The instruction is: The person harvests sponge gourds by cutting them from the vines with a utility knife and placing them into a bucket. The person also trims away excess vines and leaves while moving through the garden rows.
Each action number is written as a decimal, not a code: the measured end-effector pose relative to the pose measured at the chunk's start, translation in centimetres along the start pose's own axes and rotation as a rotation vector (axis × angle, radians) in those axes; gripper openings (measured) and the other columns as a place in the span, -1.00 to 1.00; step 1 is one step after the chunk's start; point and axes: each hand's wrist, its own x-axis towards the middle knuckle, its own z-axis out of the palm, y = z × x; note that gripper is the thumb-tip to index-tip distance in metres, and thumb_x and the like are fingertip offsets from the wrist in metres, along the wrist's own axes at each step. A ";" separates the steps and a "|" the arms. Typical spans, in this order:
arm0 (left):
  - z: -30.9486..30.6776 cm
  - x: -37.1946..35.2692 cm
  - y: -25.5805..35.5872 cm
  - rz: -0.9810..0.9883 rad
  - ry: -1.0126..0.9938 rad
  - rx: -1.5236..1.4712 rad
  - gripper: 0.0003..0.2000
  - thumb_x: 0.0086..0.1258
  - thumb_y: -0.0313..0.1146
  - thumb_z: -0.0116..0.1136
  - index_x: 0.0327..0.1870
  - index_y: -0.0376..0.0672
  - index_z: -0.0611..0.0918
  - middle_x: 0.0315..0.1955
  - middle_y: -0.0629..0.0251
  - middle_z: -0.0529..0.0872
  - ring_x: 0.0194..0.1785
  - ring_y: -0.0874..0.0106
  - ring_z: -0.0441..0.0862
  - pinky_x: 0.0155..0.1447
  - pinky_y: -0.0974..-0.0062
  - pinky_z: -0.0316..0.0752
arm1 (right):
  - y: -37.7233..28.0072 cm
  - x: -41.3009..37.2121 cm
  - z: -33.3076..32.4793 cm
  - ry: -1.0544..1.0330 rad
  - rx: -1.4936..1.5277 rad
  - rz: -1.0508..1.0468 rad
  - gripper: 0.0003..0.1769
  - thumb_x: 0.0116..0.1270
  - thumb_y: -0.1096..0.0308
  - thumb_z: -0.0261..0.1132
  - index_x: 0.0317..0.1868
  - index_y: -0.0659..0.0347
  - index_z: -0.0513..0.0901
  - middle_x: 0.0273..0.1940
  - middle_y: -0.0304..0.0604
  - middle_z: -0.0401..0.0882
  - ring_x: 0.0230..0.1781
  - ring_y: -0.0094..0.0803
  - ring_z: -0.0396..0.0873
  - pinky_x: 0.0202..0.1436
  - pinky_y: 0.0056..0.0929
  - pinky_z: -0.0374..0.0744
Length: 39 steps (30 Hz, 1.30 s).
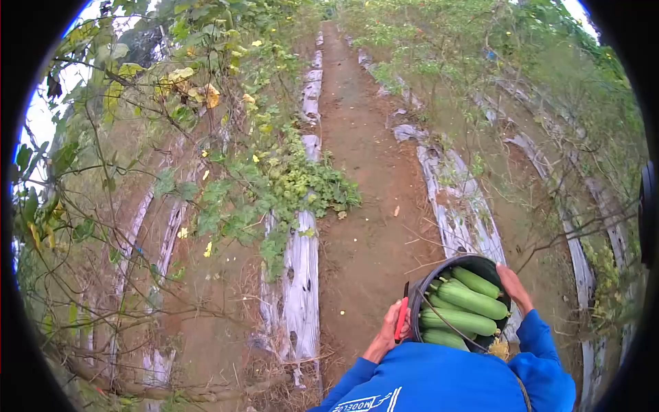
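A dark round bucket (419, 302) full of long green gourds (467, 299) is held close against the front of my blue shirt. At its left side, my left hand (390, 335) is closed around a red-handled tool (401, 319) with a narrow dark tip pointing up. My right hand (513, 288) grips the bucket's right rim, the fingers partly hidden behind it. A thin curved handle (449, 316) crosses over the gourds. Near the bucket's lower right edge shows a yellowish tuft (499, 349).
A bare dirt path (357, 172) runs straight ahead. Torn silvery plastic mulch lines it on the left (301, 288) and right (460, 199). Leafy vines (274, 185) with yellow flowers spill toward the path from the left. Thin dry branches (570, 237) reach in at the right.
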 end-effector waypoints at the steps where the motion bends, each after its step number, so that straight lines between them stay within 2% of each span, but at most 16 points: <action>1: 0.1 1.5 1.2 -0.007 0.048 0.015 -0.49 0.47 0.23 -0.15 -0.40 -0.08 0.49 -0.73 0.41 0.40 -0.75 0.57 0.26 -0.71 0.62 0.13 | -2.4 2.4 0.7 -0.012 0.024 0.009 -0.37 0.57 -0.10 0.01 0.10 0.40 0.61 0.11 0.09 0.63 0.12 -0.18 0.54 0.22 -0.20 0.43; 5: 1.0 8.9 7.5 -0.090 0.006 -0.080 -0.49 0.45 0.29 -0.14 -0.38 -0.03 0.44 -0.71 0.45 0.35 -0.74 0.58 0.26 -0.70 0.62 0.14 | -5.2 13.9 1.4 0.031 -0.033 0.063 -0.36 0.55 -0.11 0.03 0.07 0.41 0.63 0.05 0.13 0.67 0.08 -0.16 0.58 0.19 -0.23 0.46; 7: 1.2 11.8 10.2 -0.070 0.068 -0.046 -0.47 0.43 0.33 -0.16 -0.38 -0.02 0.42 -0.73 0.46 0.31 -0.74 0.56 0.26 -0.69 0.61 0.15 | -8.3 18.5 1.7 0.019 -0.036 0.095 -0.36 0.53 -0.11 0.05 -0.01 0.44 0.64 -0.11 0.13 0.71 -0.04 -0.16 0.63 0.14 -0.25 0.50; 8: 1.3 13.2 11.3 -0.070 0.080 -0.065 -0.45 0.41 0.35 -0.17 -0.37 -0.01 0.43 -0.75 0.46 0.32 -0.77 0.55 0.23 -0.70 0.60 0.14 | -7.7 21.3 2.3 0.044 -0.012 0.044 -0.31 0.50 -0.17 0.06 -0.14 0.46 0.64 -0.28 0.13 0.69 -0.22 -0.20 0.61 -0.01 -0.23 0.53; 9: 1.5 14.6 12.4 -0.067 0.087 -0.089 -0.44 0.40 0.38 -0.18 -0.36 -0.01 0.45 -0.77 0.47 0.33 -0.80 0.54 0.21 -0.72 0.59 0.13 | -7.3 24.2 2.6 0.035 -0.011 0.033 -0.31 0.50 -0.17 0.06 -0.14 0.46 0.64 -0.28 0.13 0.69 -0.22 -0.20 0.61 -0.01 -0.23 0.53; 11: 1.3 17.1 14.9 -0.048 0.094 -0.089 -0.43 0.40 0.38 -0.19 -0.36 -0.02 0.44 -0.75 0.45 0.33 -0.77 0.53 0.22 -0.69 0.59 0.14 | -8.0 29.6 3.1 -0.075 -0.170 0.115 -0.33 0.50 -0.18 0.07 -0.15 0.41 0.65 -0.34 -0.12 0.63 -0.27 -0.36 0.49 -0.11 -0.31 0.46; 12: 0.9 18.2 16.0 -0.046 0.101 -0.084 -0.42 0.40 0.39 -0.20 -0.36 -0.02 0.44 -0.73 0.44 0.32 -0.75 0.52 0.23 -0.67 0.60 0.15 | -8.4 31.9 3.7 -0.103 -0.159 0.104 -0.27 0.46 -0.25 0.07 -0.24 0.42 0.62 -0.42 -0.15 0.55 -0.32 -0.35 0.44 -0.17 -0.26 0.42; 16: -0.6 23.6 20.1 -0.088 0.175 -0.184 -0.41 0.37 0.40 -0.18 -0.38 -0.03 0.45 -0.73 0.43 0.34 -0.75 0.52 0.24 -0.67 0.58 0.16 | -10.7 40.5 6.5 -0.156 -0.121 0.050 -0.17 0.40 -0.36 0.05 -0.34 0.45 0.61 -0.49 -0.13 0.53 -0.35 -0.31 0.45 -0.22 -0.19 0.39; 20: -4.3 31.8 24.7 -0.109 0.110 -0.260 -0.38 0.34 0.43 -0.15 -0.35 -0.05 0.49 -0.72 0.43 0.37 -0.74 0.50 0.28 -0.67 0.54 0.19 | -11.4 50.7 9.2 -0.164 -0.260 0.066 -0.24 0.43 -0.28 0.09 -0.26 0.42 0.68 -0.44 0.00 0.63 -0.33 -0.27 0.58 -0.23 -0.20 0.46; 25: -6.7 42.3 34.0 -0.117 0.117 -0.300 -0.35 0.32 0.47 -0.17 -0.45 -0.04 0.50 -0.68 0.43 0.44 -0.75 0.54 0.25 -0.69 0.57 0.11 | -12.0 65.0 12.0 -0.173 0.004 0.035 -0.28 0.44 -0.28 0.11 -0.16 0.35 0.73 -0.38 -0.17 0.67 -0.30 -0.39 0.55 -0.20 -0.28 0.47; 28: -6.8 47.0 40.3 -0.131 0.062 -0.193 -0.35 0.34 0.46 -0.18 -0.41 -0.04 0.51 -0.60 0.42 0.52 -0.73 0.58 0.28 -0.70 0.60 0.11 | -21.3 69.1 10.8 -0.169 -0.046 0.000 -0.25 0.44 -0.30 0.10 -0.16 0.37 0.73 -0.39 -0.22 0.65 -0.31 -0.44 0.52 -0.19 -0.32 0.46; 31: -6.4 50.8 46.5 -0.078 0.049 -0.108 -0.38 0.33 0.45 -0.13 -0.32 -0.02 0.51 -0.69 0.41 0.43 -0.72 0.55 0.28 -0.67 0.63 0.09 | -23.3 75.7 10.2 -0.181 -0.189 0.029 -0.20 0.43 -0.33 0.10 -0.17 0.42 0.72 -0.38 -0.20 0.67 -0.32 -0.41 0.53 -0.19 -0.30 0.45; 33: -7.1 53.5 49.5 -0.051 -0.007 -0.085 -0.37 0.36 0.43 -0.15 -0.26 -0.05 0.55 -0.63 0.40 0.48 -0.69 0.58 0.30 -0.66 0.62 0.12 | -23.9 80.0 10.2 -0.248 0.052 -0.060 -0.21 0.43 -0.33 0.10 -0.11 0.41 0.71 -0.30 -0.13 0.70 -0.24 -0.38 0.56 -0.11 -0.31 0.48; 34: -7.1 54.7 51.1 -0.015 0.007 -0.081 -0.36 0.38 0.42 -0.17 -0.22 -0.08 0.57 -0.59 0.38 0.51 -0.68 0.58 0.31 -0.66 0.63 0.13 | -24.7 81.9 10.6 -0.197 0.074 -0.008 -0.20 0.43 -0.33 0.09 -0.04 0.40 0.70 -0.18 -0.05 0.72 -0.13 -0.33 0.59 0.00 -0.34 0.50; 36: -7.2 57.2 53.9 0.029 0.041 -0.032 -0.31 0.43 0.38 -0.24 -0.12 -0.17 0.60 -0.47 0.34 0.60 -0.65 0.59 0.34 -0.66 0.64 0.16 | -26.4 85.9 10.4 -0.237 0.029 -0.049 -0.20 0.43 -0.33 0.09 -0.01 0.40 0.69 -0.14 -0.02 0.72 -0.09 -0.31 0.60 0.04 -0.34 0.50; 39: -8.5 61.8 57.3 0.072 0.077 -0.003 -0.30 0.44 0.38 -0.26 -0.13 -0.20 0.60 -0.45 0.33 0.63 -0.65 0.59 0.34 -0.64 0.63 0.21 | -30.4 91.8 11.8 -0.288 -0.088 -0.069 -0.17 0.43 -0.35 0.05 0.02 0.41 0.68 -0.09 0.05 0.72 -0.02 -0.23 0.62 0.12 -0.28 0.50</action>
